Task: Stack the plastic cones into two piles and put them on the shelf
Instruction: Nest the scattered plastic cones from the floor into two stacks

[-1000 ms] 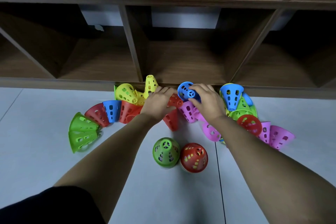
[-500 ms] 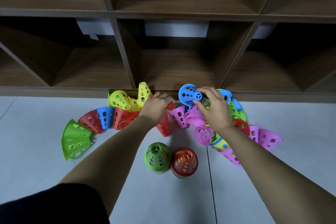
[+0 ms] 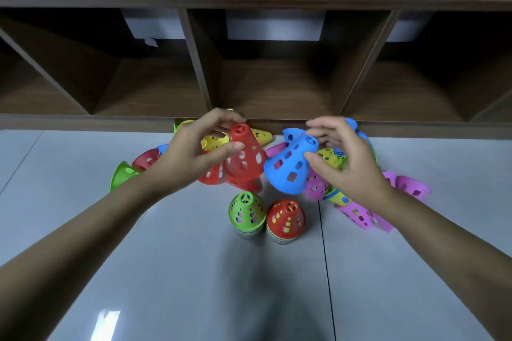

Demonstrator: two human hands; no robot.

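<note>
Left hand (image 3: 191,152) pinching a red cone (image 3: 245,155), right hand (image 3: 343,158) pinching a blue cone (image 3: 291,166), both above the loose heap. Best lowered squarely, wide mouth down: red onto the green-topped pile (image 3: 245,212), blue onto the red-topped pile (image 3: 286,220), pressed lightly to nest.

Floor (image 3: 415,271): pale grey tiles, glossy, with thin dark joints; one joint runs front to back right of centre, another slants at far left. Bright glare patch (image 3: 106,321) on the tile, lower left. Soft dark shadow low centre. Shelf unit (image 3: 277,3): dark brown wood grain, open cubbies in two visible rows, upright dividers, base rail touching the floor. Lower cubbies dim inside. Pale wall (image 3: 273,26) visible through gaps at the back of the lower cubbies
</note>
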